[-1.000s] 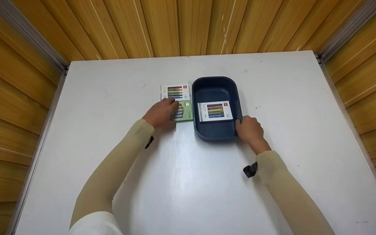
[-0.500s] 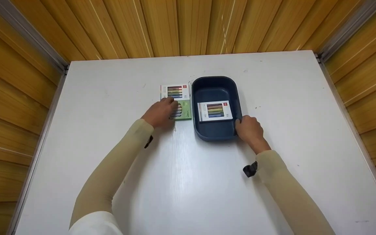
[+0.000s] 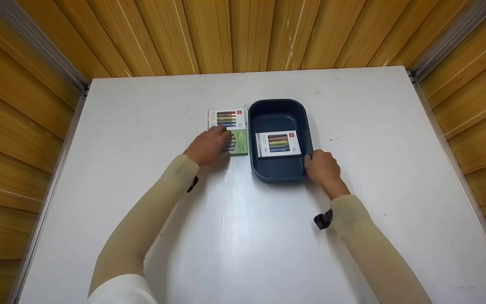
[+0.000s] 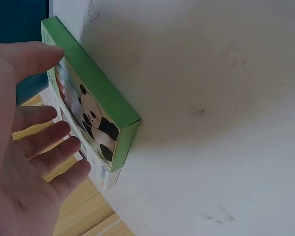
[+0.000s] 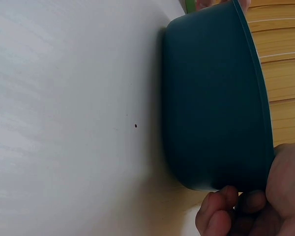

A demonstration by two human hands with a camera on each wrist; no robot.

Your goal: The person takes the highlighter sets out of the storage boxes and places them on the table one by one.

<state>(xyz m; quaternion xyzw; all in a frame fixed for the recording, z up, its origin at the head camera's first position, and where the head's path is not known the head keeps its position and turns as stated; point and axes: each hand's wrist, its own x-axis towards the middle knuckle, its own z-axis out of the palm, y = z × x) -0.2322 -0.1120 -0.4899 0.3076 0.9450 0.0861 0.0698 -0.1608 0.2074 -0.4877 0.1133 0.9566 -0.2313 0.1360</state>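
Note:
A green box of crayon-like sticks, with a panda picture on its face, lies flat left of the blue plastic bin. My left hand is over the box's left part and covers some of its window; its fingers are loosely bent and spread, and whether they touch the box I cannot tell. My right hand grips the bin's right rim near the front corner, thumb on the inner side and fingers outside. Inside the bin lies a white box of coloured sticks.
A second white box of coloured sticks lies just behind the green one, close to the bin's left wall. All stand on a white table enclosed by yellow wood-plank walls at the back and sides.
The green box has shifted slightly left and away, closer against the white box behind it. My left hand has barely moved. The right hand and bin have stayed in place.

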